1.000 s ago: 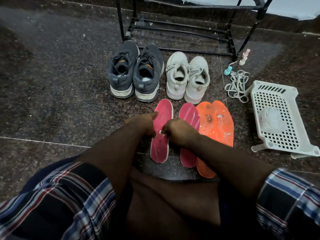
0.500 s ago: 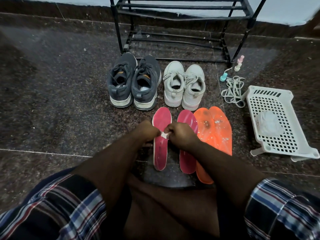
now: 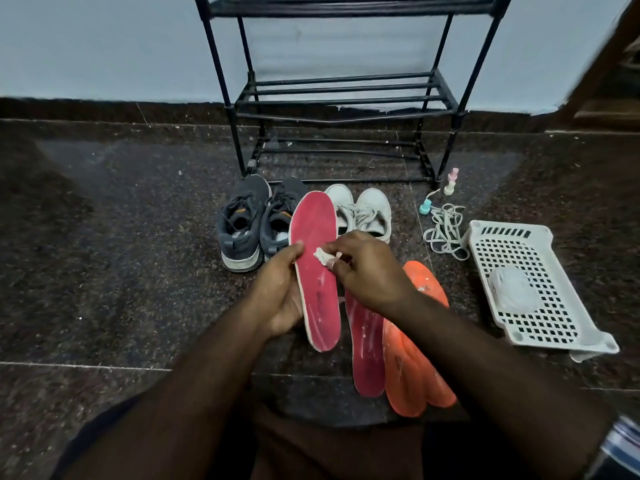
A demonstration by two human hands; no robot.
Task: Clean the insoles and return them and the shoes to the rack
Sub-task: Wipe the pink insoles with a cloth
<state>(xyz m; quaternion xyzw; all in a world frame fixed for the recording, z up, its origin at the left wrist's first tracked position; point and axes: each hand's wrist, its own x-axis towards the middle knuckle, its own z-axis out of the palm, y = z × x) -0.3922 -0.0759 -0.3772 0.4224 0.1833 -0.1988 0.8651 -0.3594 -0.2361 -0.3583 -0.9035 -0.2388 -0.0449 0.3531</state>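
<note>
Pink insole (image 3: 317, 268): thin, light and flexible by its look, probably best held at mid-length along one edge. It is raised off the floor (image 3: 131, 220) in front of the rack (image 3: 346, 98), toe end up over the shoes; half a second ago it lay flat beside its mate (image 3: 367, 344). Left hand (image 3: 280, 299) fingers grip its edge; right hand (image 3: 367, 271) fingers pinch a small white wipe (image 3: 321, 255) against it.
</note>
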